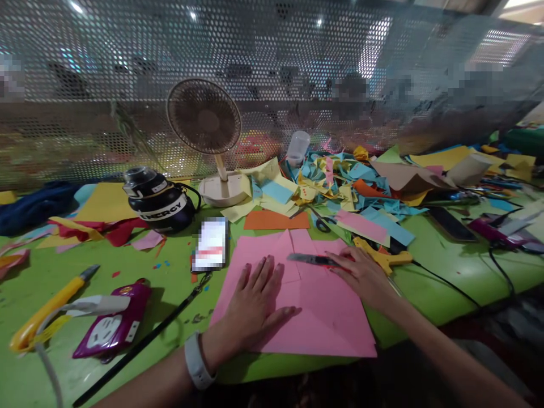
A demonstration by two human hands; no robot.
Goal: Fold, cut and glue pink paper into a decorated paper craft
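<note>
A stack of pink paper (pixel 331 323) lies at the table's front edge, with smaller pink pieces on its upper part. Flat on the left side of the stack rests my left hand (pixel 257 297), fingers stretched out and thumb pointing right; a pale band is round that wrist. My right hand (pixel 361 275) is closed on a utility knife (pixel 312 259), whose blade points left over the pink paper. Just beyond this hand lies a yellow glue gun (pixel 382 256), partly hidden by my fingers.
Behind the stack are an orange strip (pixel 276 219), scissors (pixel 322 222) and a heap of coloured paper scraps (pixel 335 181). A fan (pixel 204 116), black bottle (pixel 161 207) and phone (pixel 211 243) stand or lie left. A yellow-handled tool (pixel 51 309), purple pack (pixel 113 323) and cords occupy the near left.
</note>
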